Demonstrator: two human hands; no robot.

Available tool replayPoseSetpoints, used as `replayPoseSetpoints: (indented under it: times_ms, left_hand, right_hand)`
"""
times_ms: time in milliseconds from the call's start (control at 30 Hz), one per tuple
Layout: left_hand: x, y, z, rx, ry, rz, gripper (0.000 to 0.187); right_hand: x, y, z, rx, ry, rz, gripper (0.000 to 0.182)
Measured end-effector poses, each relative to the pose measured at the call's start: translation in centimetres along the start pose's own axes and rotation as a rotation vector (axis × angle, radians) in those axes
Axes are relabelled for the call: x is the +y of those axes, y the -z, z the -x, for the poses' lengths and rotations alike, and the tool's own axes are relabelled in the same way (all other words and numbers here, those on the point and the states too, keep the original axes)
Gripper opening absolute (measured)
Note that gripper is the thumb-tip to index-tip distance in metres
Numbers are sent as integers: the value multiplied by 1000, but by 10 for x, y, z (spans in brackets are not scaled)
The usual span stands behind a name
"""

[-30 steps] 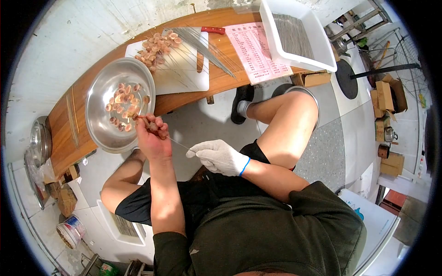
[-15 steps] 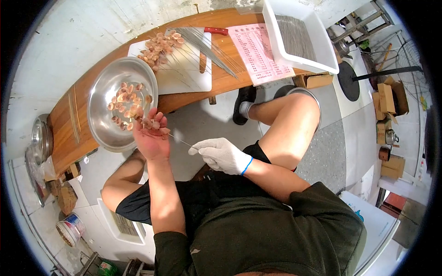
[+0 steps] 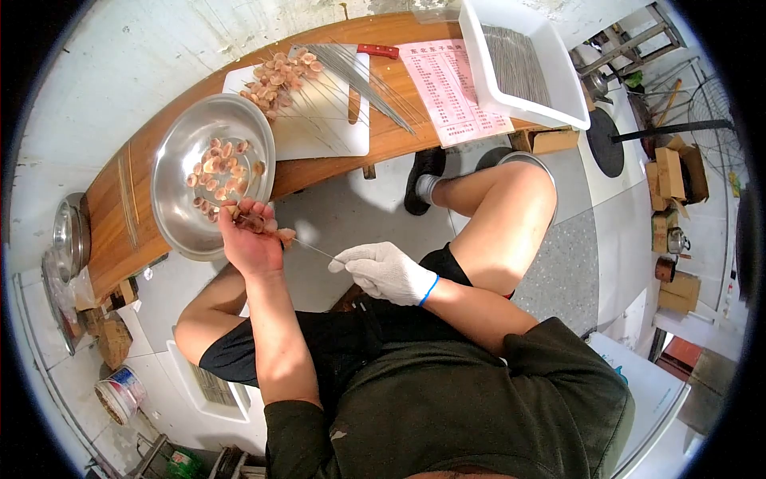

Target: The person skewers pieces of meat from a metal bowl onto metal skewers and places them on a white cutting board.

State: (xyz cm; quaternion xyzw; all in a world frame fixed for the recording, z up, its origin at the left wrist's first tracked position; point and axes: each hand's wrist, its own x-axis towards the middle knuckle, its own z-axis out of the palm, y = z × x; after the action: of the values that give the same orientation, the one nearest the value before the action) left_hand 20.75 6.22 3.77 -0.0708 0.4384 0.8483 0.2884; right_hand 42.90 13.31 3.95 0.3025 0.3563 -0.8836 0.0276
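Observation:
My bare left hand is palm up at the near rim of the steel bowl, its fingers curled round several reddish-brown pieces. A piece sits on the tip end of a thin metal skewer beside this palm. To the right, my right hand, in a white glove with a blue cuff edge, pinches the skewer's other end. More small round brown pieces lie in the bowl. Filled skewers are heaped on the white cutting board behind it.
Bare metal skewers and a red-handled knife lie by the board. A pink printed sheet is beside a white bin of skewers. My knees are below the wooden table's edge. Another white bin stands on the floor.
My left hand has shifted slightly left and its fingers have curled more round the pieces. My right hand has barely moved, still holding the skewer.

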Motion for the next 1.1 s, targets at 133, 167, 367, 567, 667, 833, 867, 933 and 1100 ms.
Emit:
replayPoseSetpoints:
  times_ms: [133, 167, 367, 567, 667, 833, 867, 933, 1100]
  left_hand:
    - [4, -6, 6, -41, 44, -39, 15]
    - [0, -2, 1, -26, 19, -26, 14]
    - [-6, -2, -2, 20, -14, 7, 13]
    - [-10, 6, -7, -25, -1, 22, 12]
    - [-13, 11, -10, -21, 7, -21, 18]
    - [-13, 1, 1, -121, 94, 11, 40]
    - [-13, 3, 1, -162, 111, -5, 45]
    - [-13, 10, 3, -187, 148, -37, 48]
    - [-8, 19, -9, -133, 153, -176, 53]
  right_hand:
    - [-2, 0, 0, -8, 13, 7, 26]
    - [-2, 1, 0, -10, 14, 12, 26]
    - [-2, 1, -1, 0, 20, 17, 26]
    - [-4, 0, 0, 13, 12, 19, 25]
    - [-2, 1, 0, 13, 20, 21, 25]
    - [-8, -2, -2, 6, 73, 52, 26]
    - [-10, -2, -2, 11, 70, 66, 26]
    - [-10, -3, -2, 29, 72, 69, 26]
    - [-27, 11, -1, 126, 238, 177, 27]
